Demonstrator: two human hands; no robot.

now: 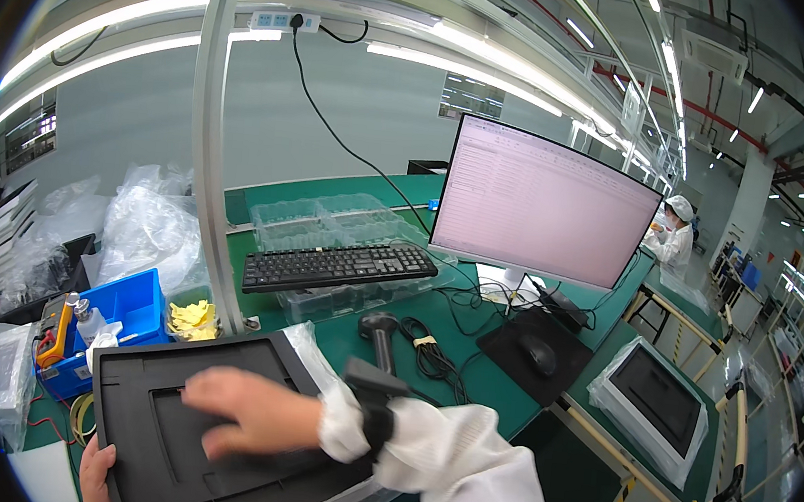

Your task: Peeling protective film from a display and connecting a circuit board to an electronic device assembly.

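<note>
A black panel (238, 485) is lying nearer the wearer than the keyboard (338, 269). The left hand (97, 475) is grasping the panel's edge; the right hand (258, 417), released, is extending over it, contact being unclear. A handheld scanner (378, 335) is resting near the keyboard.

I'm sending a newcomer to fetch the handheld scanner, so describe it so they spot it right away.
Find the big monitor, then look left and nearer, just right of the black panel. The handheld scanner is there, left of a coiled black cable. Its rounded head and thick handle set it apart from the cable's loops.
</note>
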